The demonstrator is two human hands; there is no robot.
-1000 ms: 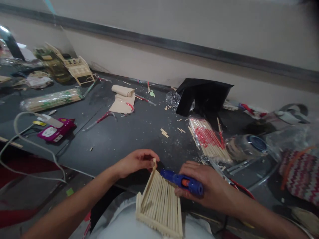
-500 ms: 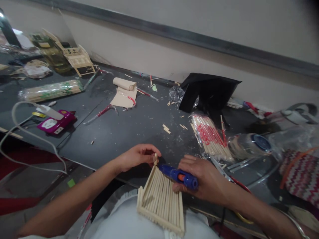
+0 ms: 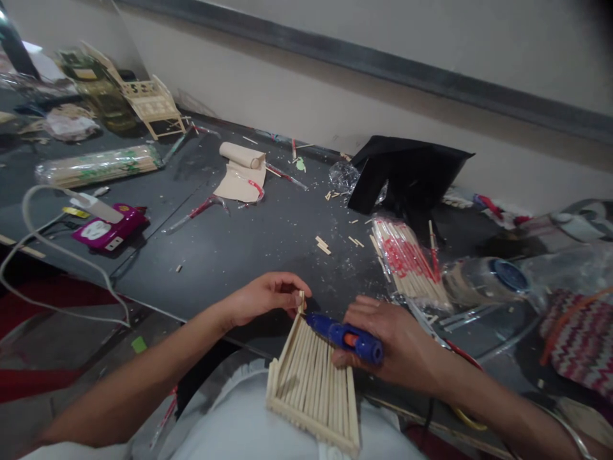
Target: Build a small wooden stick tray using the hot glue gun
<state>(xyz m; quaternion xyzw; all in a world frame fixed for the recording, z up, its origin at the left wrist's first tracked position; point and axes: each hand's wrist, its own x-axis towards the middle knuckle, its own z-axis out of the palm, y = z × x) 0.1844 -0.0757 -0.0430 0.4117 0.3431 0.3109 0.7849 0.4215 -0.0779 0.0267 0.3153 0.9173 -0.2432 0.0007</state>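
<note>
A tray-like panel of pale wooden sticks point(image 3: 318, 383) rests against my lap, with a raised rim of sticks along its edges. At its far left corner my left hand point(image 3: 275, 297) pinches a short upright stick point(image 3: 301, 300) between thumb and fingers. My right hand point(image 3: 383, 338) is wrapped round a blue glue gun point(image 3: 330, 327) with an orange part on its body. The glue gun's nozzle points left, at the base of that upright stick. Whether the nozzle touches the wood, I cannot tell.
Plastic-wrapped stick bundles point(image 3: 407, 262) lie on the dark table, with a clear jar point(image 3: 483, 281) at the right. A black stand-like object point(image 3: 407, 176) is by the wall. Left are a magenta power adapter point(image 3: 112, 228) with a white cable, sandpaper-like brown roll point(image 3: 243, 169) and miniature stick chair point(image 3: 153, 105).
The view has shifted slightly. Both hands, the glue gun and the stick panel keep nearly the same positions relative to each other.
</note>
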